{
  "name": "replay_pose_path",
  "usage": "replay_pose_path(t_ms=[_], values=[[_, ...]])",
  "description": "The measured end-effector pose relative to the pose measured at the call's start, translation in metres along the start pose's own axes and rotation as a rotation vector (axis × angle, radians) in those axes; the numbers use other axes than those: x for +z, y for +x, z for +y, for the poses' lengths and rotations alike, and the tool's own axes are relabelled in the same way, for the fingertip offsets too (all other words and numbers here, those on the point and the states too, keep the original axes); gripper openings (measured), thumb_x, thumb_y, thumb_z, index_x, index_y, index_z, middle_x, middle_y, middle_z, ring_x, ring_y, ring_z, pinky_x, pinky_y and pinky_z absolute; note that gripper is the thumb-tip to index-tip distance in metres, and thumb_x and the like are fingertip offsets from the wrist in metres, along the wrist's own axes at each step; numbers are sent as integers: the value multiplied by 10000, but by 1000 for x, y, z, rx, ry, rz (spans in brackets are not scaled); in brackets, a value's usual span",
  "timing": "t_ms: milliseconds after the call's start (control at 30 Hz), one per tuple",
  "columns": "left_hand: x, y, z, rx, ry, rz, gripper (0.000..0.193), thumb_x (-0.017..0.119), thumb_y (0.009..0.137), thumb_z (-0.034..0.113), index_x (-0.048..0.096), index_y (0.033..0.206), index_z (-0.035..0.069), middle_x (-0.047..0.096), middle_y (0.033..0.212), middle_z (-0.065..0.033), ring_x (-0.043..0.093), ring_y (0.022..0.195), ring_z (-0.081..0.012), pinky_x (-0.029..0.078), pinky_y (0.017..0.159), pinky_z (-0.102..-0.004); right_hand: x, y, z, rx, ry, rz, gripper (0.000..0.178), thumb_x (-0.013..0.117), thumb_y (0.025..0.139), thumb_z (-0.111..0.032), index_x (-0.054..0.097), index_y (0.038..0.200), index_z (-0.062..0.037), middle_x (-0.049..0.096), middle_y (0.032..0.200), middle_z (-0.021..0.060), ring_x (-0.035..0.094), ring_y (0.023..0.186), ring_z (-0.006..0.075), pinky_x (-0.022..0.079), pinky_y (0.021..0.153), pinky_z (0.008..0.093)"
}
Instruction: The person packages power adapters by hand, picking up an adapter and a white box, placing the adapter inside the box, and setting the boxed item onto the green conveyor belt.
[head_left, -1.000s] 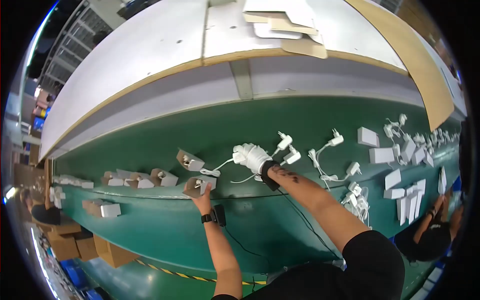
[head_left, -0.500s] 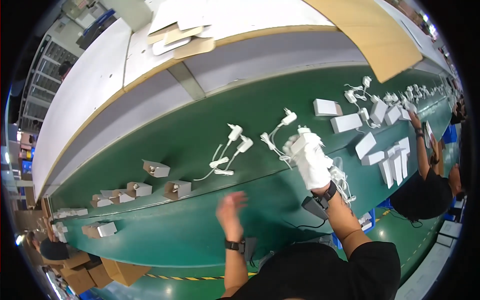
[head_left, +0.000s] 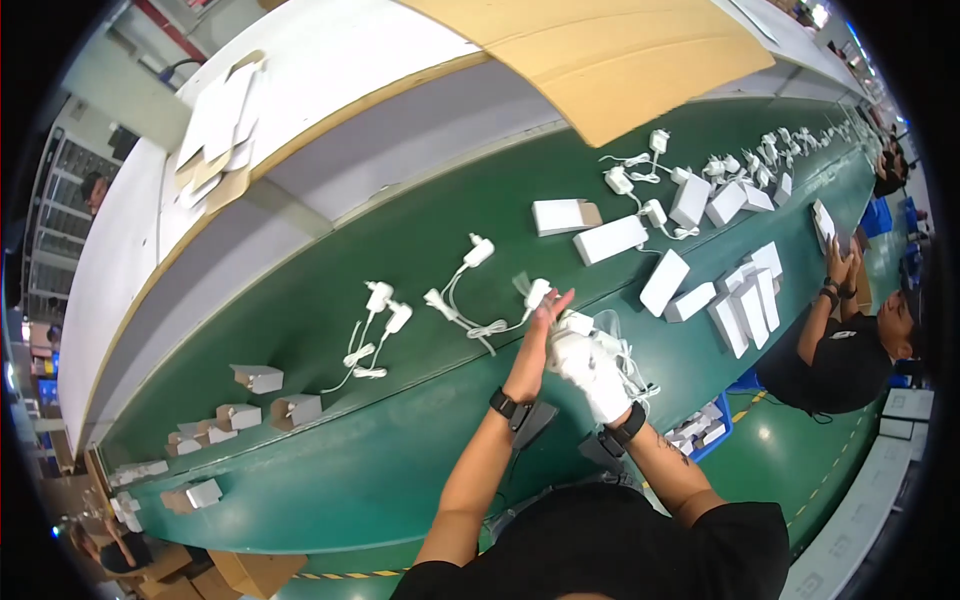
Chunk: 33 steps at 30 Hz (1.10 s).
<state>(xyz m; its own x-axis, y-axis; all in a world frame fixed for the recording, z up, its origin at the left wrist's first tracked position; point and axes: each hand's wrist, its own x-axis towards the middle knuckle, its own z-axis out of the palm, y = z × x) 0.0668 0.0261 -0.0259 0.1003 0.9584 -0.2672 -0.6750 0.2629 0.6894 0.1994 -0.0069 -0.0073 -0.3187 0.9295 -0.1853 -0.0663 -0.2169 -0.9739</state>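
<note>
My bare left hand [head_left: 533,345] is over the middle of the green bench, fingers pointing away from me. A white plug-in charger [head_left: 538,292] is at its fingertips, its cable trailing left to the bench; the grip is partly hidden. Close on its right, my right hand [head_left: 590,375] wears a white glove and is closed on another white charger [head_left: 575,323]. Beside the glove are a clear bag and a bundled white cable [head_left: 630,375]. Farther left lie a single charger [head_left: 479,250] and a pair of chargers [head_left: 398,317] with tied cables.
White boxes [head_left: 612,240] and chargers lie to the right. Small open boxes [head_left: 297,411] stand at the left. A shelf [head_left: 380,40] overhangs the far side, with a cardboard sheet [head_left: 600,60] jutting out. A co-worker [head_left: 830,360] sits at the right, near a blue bin [head_left: 715,435].
My view has shifted to the right. My left hand has moved up and right, beside the gloved right hand, and now has a charger at its fingertips. The right hand has drawn back nearer to me.
</note>
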Motion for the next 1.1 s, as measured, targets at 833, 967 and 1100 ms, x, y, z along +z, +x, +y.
replay_pose_path(t_ms=[833,967,1100], values=[[-46,7,76,24,845,-469,811,837,574,174,444,1279,94,510,1220,-63,476,1142,-191,367,974,-352,-32,72,-101,-137,-762,-506,428,657,762,-302,578,1065,-9,620,925,152,621,826,271,493,701,370],[-63,-33,78,149,983,-297,833,852,550,218,455,1268,74,523,1212,-70,480,1143,-211,359,991,-359,27,74,-103,-431,-1457,-608,222,603,736,-194,618,840,1,617,755,191,624,674,315,506,609,387],[-82,-63,75,239,891,-70,820,854,542,256,475,1242,59,536,1198,-95,503,1125,-250,382,975,-373,52,75,-69,-701,-1408,-618,148,552,732,-125,620,763,3,611,683,192,618,589,329,503,550,403]])
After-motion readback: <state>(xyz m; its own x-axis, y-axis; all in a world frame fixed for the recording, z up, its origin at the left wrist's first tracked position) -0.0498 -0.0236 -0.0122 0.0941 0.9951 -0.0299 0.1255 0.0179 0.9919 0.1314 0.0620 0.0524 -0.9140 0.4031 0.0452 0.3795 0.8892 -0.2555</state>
